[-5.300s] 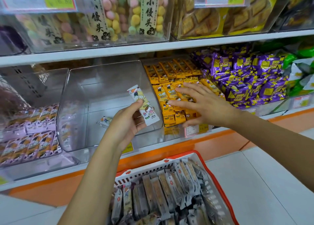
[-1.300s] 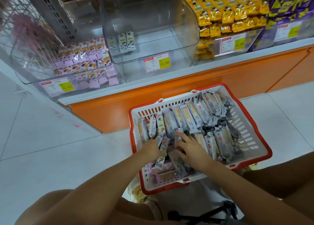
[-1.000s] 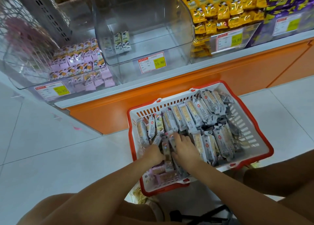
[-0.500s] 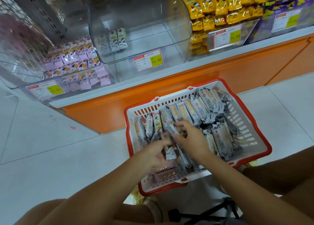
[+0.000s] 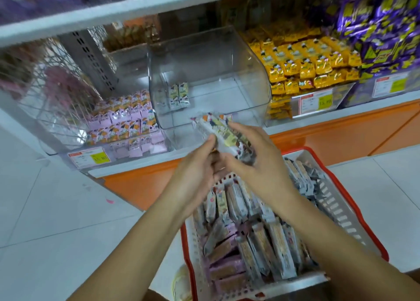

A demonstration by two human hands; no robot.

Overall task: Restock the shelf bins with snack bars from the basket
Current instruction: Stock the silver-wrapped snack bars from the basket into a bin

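I hold a small bunch of bars (image 5: 223, 134) in both hands, above the basket's far edge and just in front of the clear middle bin (image 5: 227, 62). My left hand (image 5: 195, 175) pinches the bunch's near end, and my right hand (image 5: 254, 164) curls round it from the right. The basket (image 5: 334, 207) below is packed with more bars (image 5: 261, 244). Two bars (image 5: 179, 94) stand at the bin's left side. Pink packs (image 5: 127, 121) lie to the left and yellow packs (image 5: 302, 66) to the right.
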